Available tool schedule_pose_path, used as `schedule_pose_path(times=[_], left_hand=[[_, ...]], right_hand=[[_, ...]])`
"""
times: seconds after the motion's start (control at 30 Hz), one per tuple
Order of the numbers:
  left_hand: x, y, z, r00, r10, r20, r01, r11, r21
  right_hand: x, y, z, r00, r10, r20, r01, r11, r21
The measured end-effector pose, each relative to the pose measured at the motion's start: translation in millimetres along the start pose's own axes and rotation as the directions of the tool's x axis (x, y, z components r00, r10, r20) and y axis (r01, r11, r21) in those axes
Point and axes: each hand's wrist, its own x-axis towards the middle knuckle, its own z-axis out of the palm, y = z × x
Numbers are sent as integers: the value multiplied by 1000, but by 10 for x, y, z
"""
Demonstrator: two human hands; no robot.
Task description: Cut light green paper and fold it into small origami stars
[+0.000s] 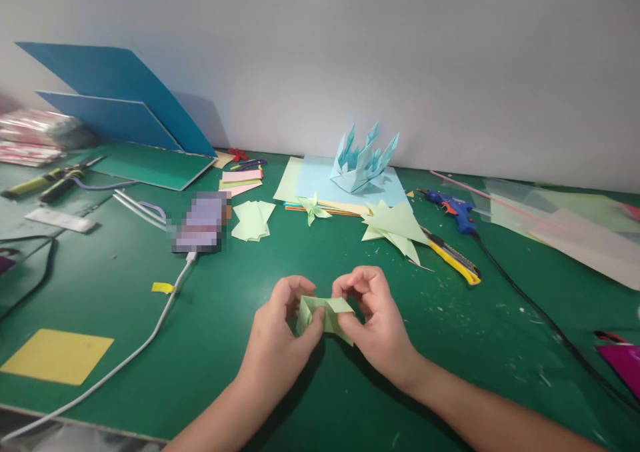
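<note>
A small piece of light green paper (327, 317), creased and partly folded, is held up between both hands just above the green tabletop. My left hand (286, 325) grips its left part, with the thumb on the near face and the fingers behind. On the right side, my right hand (376, 315) pinches the paper with its thumb against the near face, fingers curled. Beyond the hands lie green folded paper pieces (395, 229), a small green paper flower (314, 209) and a stack of green paper slips (253, 221).
A blue origami piece (359, 165) stands on stacked paper sheets at the back. To the right are a yellow utility knife (456, 259) and a blue glue gun (453, 209) with a black cord. At left, a white cable (163, 325) runs to a blurred-out device (201, 222), near yellow paper (59, 357).
</note>
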Motion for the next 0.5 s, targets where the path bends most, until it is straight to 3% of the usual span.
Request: schedule_pose_path(times=[0.33, 0.5], left_hand=[[-27, 28, -5, 1000, 4, -5, -4, 1000, -22], [-23, 23, 9, 1000, 0, 13, 1, 995, -102]], right_hand=[[-18, -7, -2, 997, 17, 82, -16, 1000, -15], [-3, -21, -6, 995, 88, 50, -90, 995, 35]])
